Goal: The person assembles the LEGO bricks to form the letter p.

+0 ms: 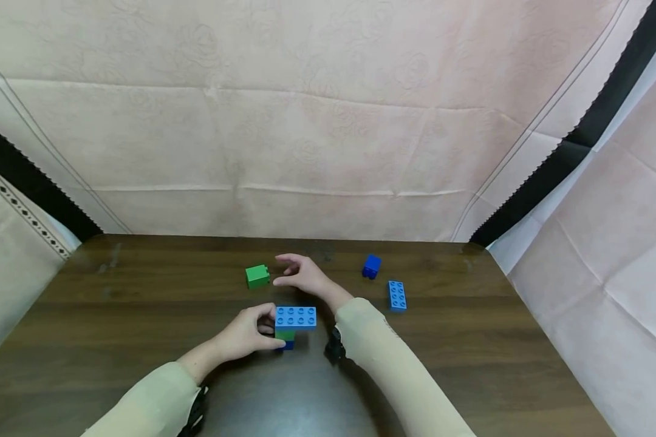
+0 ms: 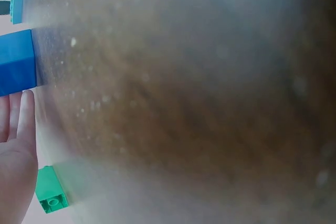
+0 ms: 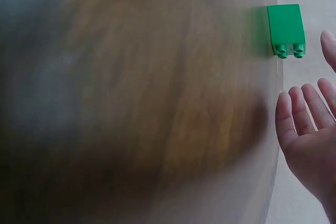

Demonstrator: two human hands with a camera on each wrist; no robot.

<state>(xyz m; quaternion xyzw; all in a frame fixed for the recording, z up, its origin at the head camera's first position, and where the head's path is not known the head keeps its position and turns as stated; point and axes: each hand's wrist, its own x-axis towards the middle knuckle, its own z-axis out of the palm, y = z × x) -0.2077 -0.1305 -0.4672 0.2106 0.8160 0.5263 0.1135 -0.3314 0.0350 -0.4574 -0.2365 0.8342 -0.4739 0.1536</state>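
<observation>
Pinching a three-layer stack point(image 1: 296, 318) on the desk point(image 1: 486, 364) with left hand point(image 1: 246, 331); holding right hand point(image 1: 307, 277) parted beside green block point(image 1: 258, 277). Seemingly part-built, with that, dark blue block point(image 1: 371, 266) and light blue block point(image 1: 397, 295) loose.

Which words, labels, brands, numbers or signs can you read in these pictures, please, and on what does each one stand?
None can be read in any view.
Right sleeve: small dark marks, too small to read.
Left strap: pale marks, too small to read.
Stack, green brick, dark blue brick, light blue brick: no lettering can be made out.
</observation>
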